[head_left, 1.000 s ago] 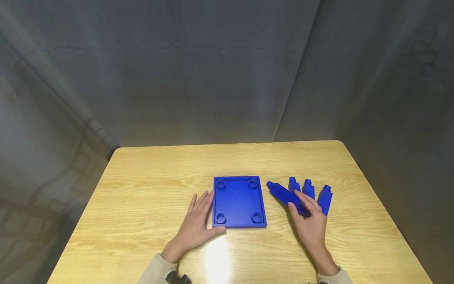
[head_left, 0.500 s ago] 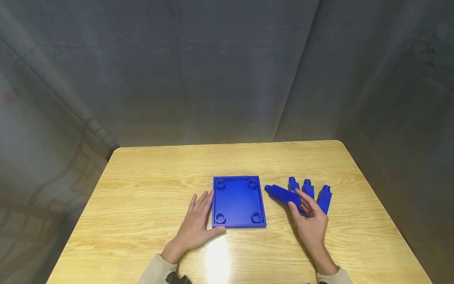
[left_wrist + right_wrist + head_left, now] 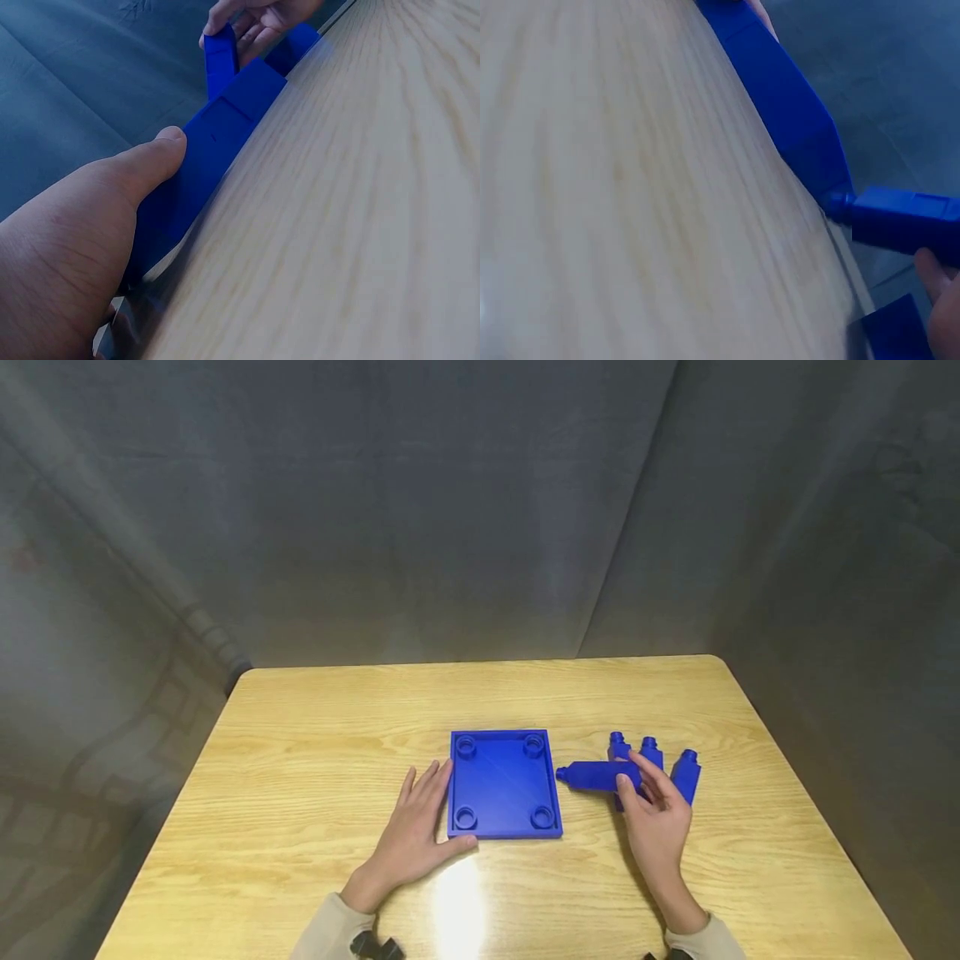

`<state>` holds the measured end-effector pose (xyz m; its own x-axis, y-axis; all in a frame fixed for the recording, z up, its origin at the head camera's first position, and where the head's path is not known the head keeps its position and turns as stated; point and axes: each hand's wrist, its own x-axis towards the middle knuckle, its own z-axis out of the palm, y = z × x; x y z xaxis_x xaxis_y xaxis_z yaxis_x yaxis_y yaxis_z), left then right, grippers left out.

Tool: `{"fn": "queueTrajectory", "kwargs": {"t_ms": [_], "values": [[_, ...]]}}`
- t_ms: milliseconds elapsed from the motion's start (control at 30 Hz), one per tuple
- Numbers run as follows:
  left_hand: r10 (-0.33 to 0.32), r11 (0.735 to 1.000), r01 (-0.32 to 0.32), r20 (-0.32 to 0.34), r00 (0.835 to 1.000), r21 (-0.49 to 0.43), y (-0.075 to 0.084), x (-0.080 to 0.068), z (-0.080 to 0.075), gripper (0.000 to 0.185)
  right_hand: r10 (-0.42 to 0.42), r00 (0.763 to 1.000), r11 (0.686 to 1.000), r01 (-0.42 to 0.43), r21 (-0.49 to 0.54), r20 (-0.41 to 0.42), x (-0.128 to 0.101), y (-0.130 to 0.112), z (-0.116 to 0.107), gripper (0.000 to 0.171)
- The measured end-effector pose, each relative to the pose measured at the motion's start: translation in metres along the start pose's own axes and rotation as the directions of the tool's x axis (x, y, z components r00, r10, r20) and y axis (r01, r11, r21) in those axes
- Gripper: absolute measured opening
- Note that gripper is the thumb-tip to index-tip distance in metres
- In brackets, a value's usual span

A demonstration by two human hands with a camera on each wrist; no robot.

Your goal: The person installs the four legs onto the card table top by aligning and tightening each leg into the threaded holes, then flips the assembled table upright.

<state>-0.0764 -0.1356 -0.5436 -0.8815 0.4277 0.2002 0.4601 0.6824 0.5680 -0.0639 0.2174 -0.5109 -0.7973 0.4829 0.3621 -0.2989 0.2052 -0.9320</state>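
A square blue tabletop panel (image 3: 504, 785) with a raised rim and a round socket at each corner lies on the table. My left hand (image 3: 412, 839) rests at its left side, fingers extended along the edge and thumb at the front corner. In the left wrist view the thumb presses the panel's side (image 3: 217, 124). My right hand (image 3: 658, 827) pinches a blue square-sided leg (image 3: 596, 775) between thumb and fingers. Its threaded tip points left, close to the panel's right edge. The leg's rear end is partly hidden by the fingers.
Three more blue legs lie right of the panel, threaded ends away from me: one leg (image 3: 617, 747) is partly covered by the held leg, a middle leg (image 3: 651, 758) is behind my fingers, and an outer leg (image 3: 686, 777) lies farthest right. Grey curtains (image 3: 450, 527) hang behind the wooden table (image 3: 337, 735).
The leg in my right hand has swung from a diagonal to nearly level across the view, its threaded tip shifting toward me and slightly left. My left hand and the panel stay put.
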Motion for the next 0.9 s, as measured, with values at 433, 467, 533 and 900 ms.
{"fn": "queueTrajectory", "kwargs": {"t_ms": [433,467,533,900], "values": [[-0.004,1.000,0.004,0.004,1.000,-0.007,0.000,0.001,0.000,0.120,-0.130,0.991,0.981,0.131,0.140,-0.016,0.037,-0.035,0.022,0.037],[-0.003,1.000,0.003,0.004,1.000,-0.005,0.000,0.001,-0.001,0.120,-0.147,0.989,0.978,0.147,0.146,-0.011,0.040,-0.038,0.025,0.037],[0.001,1.000,-0.001,0.001,1.000,-0.003,0.001,0.001,-0.001,0.119,-0.171,0.985,0.972,0.169,0.164,-0.003,0.045,-0.042,0.032,0.036],[-0.010,1.000,0.010,0.002,1.000,-0.005,0.001,0.001,-0.001,0.122,-0.109,0.986,0.976,0.082,0.202,0.126,0.050,-0.056,0.074,0.038]]}}
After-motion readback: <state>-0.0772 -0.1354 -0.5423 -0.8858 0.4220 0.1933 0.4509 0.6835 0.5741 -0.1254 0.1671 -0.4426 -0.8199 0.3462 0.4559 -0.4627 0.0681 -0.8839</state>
